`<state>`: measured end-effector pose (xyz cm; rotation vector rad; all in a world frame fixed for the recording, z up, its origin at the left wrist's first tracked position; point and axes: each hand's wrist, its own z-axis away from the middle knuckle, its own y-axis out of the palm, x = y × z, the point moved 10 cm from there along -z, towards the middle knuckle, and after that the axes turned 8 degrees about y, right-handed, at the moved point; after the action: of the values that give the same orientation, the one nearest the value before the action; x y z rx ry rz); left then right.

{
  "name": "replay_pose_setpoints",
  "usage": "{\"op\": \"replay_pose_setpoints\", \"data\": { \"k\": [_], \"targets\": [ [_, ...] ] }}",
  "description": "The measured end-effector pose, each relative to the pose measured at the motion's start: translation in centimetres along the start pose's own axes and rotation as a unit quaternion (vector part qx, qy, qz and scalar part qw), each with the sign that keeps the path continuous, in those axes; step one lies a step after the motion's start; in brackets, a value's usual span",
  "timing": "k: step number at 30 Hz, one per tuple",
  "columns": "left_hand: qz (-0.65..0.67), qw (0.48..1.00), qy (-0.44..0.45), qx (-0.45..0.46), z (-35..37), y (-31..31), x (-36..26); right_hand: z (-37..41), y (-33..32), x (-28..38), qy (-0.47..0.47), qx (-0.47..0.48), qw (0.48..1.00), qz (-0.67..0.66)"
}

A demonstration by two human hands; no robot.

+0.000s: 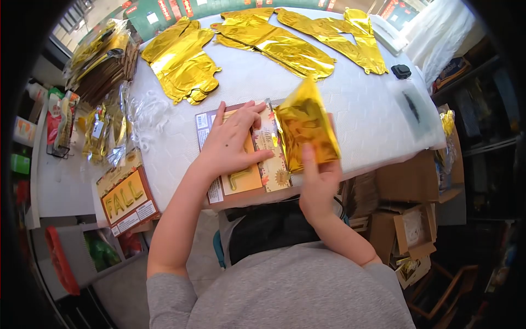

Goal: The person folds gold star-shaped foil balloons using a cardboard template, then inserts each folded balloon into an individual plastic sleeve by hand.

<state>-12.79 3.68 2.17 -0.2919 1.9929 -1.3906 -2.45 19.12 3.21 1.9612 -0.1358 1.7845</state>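
My left hand (233, 140) lies with its fingers spread on a printed card (274, 164) near the front edge of the table, covering part of its picture. In my right hand (319, 178) is a folded gold foil sheet (307, 129), pinched with the thumb on top and the fingers beneath, at the card's right edge. Whether the foil touches the card cannot be told. Flat gold foil balloons lie along the far side: a stack (183, 60) at left, another (274, 44) in the middle and one (356, 41) at right.
On the left are a FALL card (125, 202), white strings (150, 118), bagged gold foil (101, 129) and a pile of packages (104, 60). A black object (401, 71) and a clear bag (413, 112) lie on the right. Cardboard boxes (402, 178) stand below the table's right side.
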Motion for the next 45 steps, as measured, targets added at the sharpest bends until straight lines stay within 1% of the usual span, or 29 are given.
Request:
{"op": "replay_pose_setpoints", "data": {
  "k": [1, 2, 3, 4, 5, 6, 7, 10, 11, 12, 14, 18, 19, 20, 22, 24, 27, 28, 30, 31, 32, 34, 35, 37, 38, 41, 42, 44, 45],
  "targets": [
    [0.0, 1.0, 0.0, 0.001, 0.1, 0.2, 0.1, 0.4, 2.0, 1.0, -0.052, 0.058, 0.996, 0.052],
    [-0.031, 0.999, 0.008, -0.016, 0.2, 0.2, 0.3, 0.6, 3.5, 1.3, -0.122, 0.098, 0.972, 0.178],
    [-0.061, 0.997, 0.017, -0.032, 0.4, 0.2, 0.4, 1.6, 5.3, 2.4, -0.215, 0.139, 0.931, 0.259],
    [-0.061, 0.997, 0.018, -0.032, 0.5, 0.5, 0.8, 2.4, 7.0, 2.3, -0.245, 0.172, 0.899, 0.32],
    [0.157, 0.986, 0.001, -0.051, 0.6, 1.1, 1.8, 3.1, 8.3, 1.9, -0.284, 0.194, 0.873, 0.346],
    [0.366, 0.928, -0.017, -0.067, 0.7, 2.1, 2.7, 3.7, 9.3, 1.7, -0.297, 0.205, 0.86, 0.362],
    [0.22, 0.972, 0.038, -0.069, 0.4, 2.5, 2.9, 4.2, 10.0, 1.1, -0.303, 0.207, 0.847, 0.383],
    [0.325, 0.932, 0.081, -0.138, -0.1, 4.4, 4.6, 4.8, 10.6, 0.1, -0.316, 0.213, 0.826, 0.415],
    [0.143, 0.974, 0.122, -0.129, 0.1, 4.1, 3.7, 4.9, 10.7, 0.0, -0.322, 0.215, 0.817, 0.428],
    [0.143, 0.974, 0.121, -0.129, 0.2, 4.2, 3.9, 4.9, 10.7, 0.0, -0.321, 0.216, 0.817, 0.428],
    [0.316, 0.938, 0.074, -0.124, 0.0, 4.5, 4.9, 4.8, 10.6, 0.4, -0.31, 0.227, 0.823, 0.417],
    [0.313, 0.947, -0.011, -0.077, 0.5, 1.5, 2.2, 4.4, 9.2, 0.6, -0.291, 0.241, 0.839, 0.392],
    [0.118, 0.992, 0.001, -0.033, 0.3, 0.5, 0.9, 4.0, 7.6, 1.6, -0.296, 0.222, 0.877, 0.306],
    [-0.081, 0.997, 0.011, 0.013, 0.2, 0.4, 0.1, 3.5, 5.9, 2.6, -0.298, 0.202, 0.907, 0.217],
    [-0.013, 0.999, 0.004, -0.035, 0.2, -0.4, -0.1, 2.8, 2.3, 2.7, -0.238, 0.115, 0.933, 0.243],
    [0.023, 1.0, -0.007, -0.009, 0.0, -0.4, -0.2, 1.9, -1.2, 3.0, -0.212, 0.034, 0.974, 0.071],
    [0.01, 1.0, -0.001, -0.014, 0.0, -0.4, -0.3, 2.6, -5.8, 4.8, -0.343, -0.077, 0.907, 0.231],
    [0.009, 1.0, -0.001, -0.015, 0.0, -0.4, -0.3, 2.8, -6.3, 5.0, -0.343, -0.077, 0.907, 0.231],
    [0.0, 1.0, -0.004, -0.005, 0.0, -0.4, -0.2, 4.7, -4.5, 5.6, -0.411, -0.032, 0.829, 0.378],
    [-0.001, 1.0, -0.003, -0.005, 0.0, -0.5, -0.3, 4.7, -2.5, 5.2, -0.411, 0.079, 0.77, 0.482],
    [0.016, 1.0, -0.004, -0.005, 0.0, -0.7, -0.3, 4.5, -2.2, 5.7, -0.411, 0.076, 0.77, 0.481],
    [0.031, 1.0, -0.001, -0.005, 0.0, -0.9, -0.3, 4.2, 0.1, 4.6, -0.384, 0.169, 0.761, 0.495],
    [0.028, 0.999, -0.001, -0.038, 0.2, -1.7, -0.2, 4.3, 0.2, 4.5, -0.386, 0.167, 0.76, 0.495],
    [0.058, 0.994, -0.016, -0.086, 0.9, -3.3, -0.1, 4.3, 0.7, 4.1, -0.347, 0.221, 0.807, 0.423],
    [0.056, 0.995, -0.016, -0.086, 1.1, -3.6, -0.2, 4.5, 1.1, 4.3, -0.347, 0.221, 0.808, 0.421],
    [0.028, 0.991, -0.104, -0.072, 2.3, -3.7, 1.9, 6.1, 4.4, 3.0, -0.334, 0.325, 0.758, 0.456],
    [0.027, 0.992, -0.104, -0.072, 2.6, -3.9, 2.1, 6.4, 4.9, 2.4, -0.334, 0.325, 0.759, 0.455],
    [0.076, 0.986, -0.122, -0.085, 3.0, -4.4, 2.5, 7.4, 6.0, 0.1, -0.363, 0.335, 0.707, 0.506],
    [0.074, 0.986, -0.121, -0.085, 3.1, -4.9, 2.1, 7.6, 6.3, -0.1, -0.365, 0.317, 0.718, 0.5]
  ]
}}
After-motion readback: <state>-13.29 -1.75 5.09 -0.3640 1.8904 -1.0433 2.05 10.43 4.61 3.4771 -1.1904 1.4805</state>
